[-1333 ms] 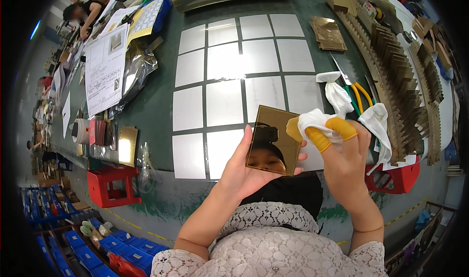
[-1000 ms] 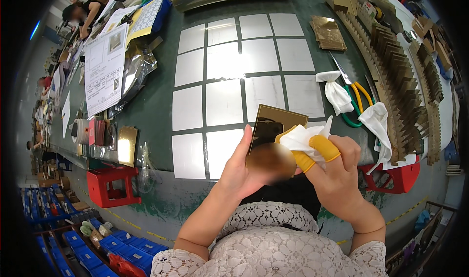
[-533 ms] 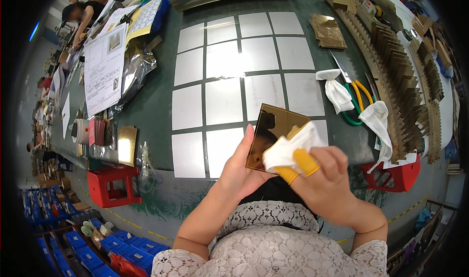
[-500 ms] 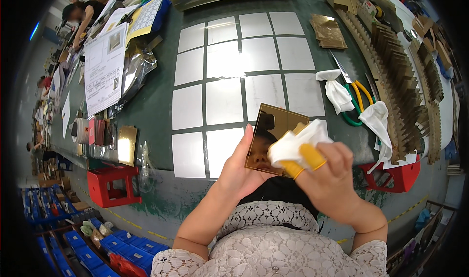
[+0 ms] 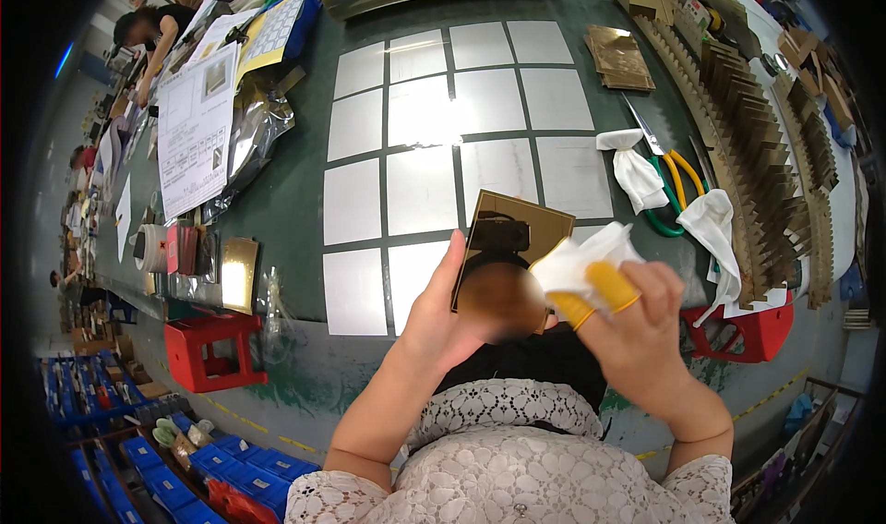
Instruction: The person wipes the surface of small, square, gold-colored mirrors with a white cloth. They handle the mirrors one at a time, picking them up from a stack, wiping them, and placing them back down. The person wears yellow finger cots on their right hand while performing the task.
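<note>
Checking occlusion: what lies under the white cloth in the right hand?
Under the white cloth show yellow-covered fingers of the right hand; the shiny gold square plate's right edge is covered.

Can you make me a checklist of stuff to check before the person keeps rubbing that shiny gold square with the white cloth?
1. Left hand holds the gold mirror plate by its edge: ok, the grip looks firm, the plate stands upright.
2. Right hand has the white cloth pinched under its yellow finger covers: ok.
3. Cloth touches the plate's face: ok, at the right side.
4. Plate face free of smudges: cannot tell, it reflects too much.
5. Spare cloths within reach on the green table: ok, beside the scissors.
6. Free white tile near to set the plate on: ok.
</note>
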Motion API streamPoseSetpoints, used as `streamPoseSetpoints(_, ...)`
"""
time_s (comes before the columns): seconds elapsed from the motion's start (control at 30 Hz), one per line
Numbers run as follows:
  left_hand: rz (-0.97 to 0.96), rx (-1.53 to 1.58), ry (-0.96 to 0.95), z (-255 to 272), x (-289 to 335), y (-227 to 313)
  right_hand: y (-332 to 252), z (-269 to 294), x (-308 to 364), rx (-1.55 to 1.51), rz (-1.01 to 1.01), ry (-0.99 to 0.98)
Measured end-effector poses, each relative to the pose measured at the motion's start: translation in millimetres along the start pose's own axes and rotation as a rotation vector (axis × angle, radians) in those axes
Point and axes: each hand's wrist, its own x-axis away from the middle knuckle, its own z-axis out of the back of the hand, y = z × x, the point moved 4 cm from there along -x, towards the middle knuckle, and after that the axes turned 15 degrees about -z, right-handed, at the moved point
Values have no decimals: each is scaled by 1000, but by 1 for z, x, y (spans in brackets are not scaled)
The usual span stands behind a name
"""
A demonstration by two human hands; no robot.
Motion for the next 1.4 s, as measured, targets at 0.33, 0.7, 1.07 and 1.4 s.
streamPoseSetpoints(0.33,-11,-117,23,5,-4,-2,-14,1,21,-90,80,-3)
streamPoseSetpoints(0.7,71,-49,-99,-2,2,-5,35,-1,-15,116,-101,121)
streamPoseSetpoints(1.07,52,8,-171,2,-1,-3,46,0,-13,27,-284,37)
streamPoseSetpoints(1.4,6,38,-174,3,-2,1,45,0,-13,-157,-350,-32)
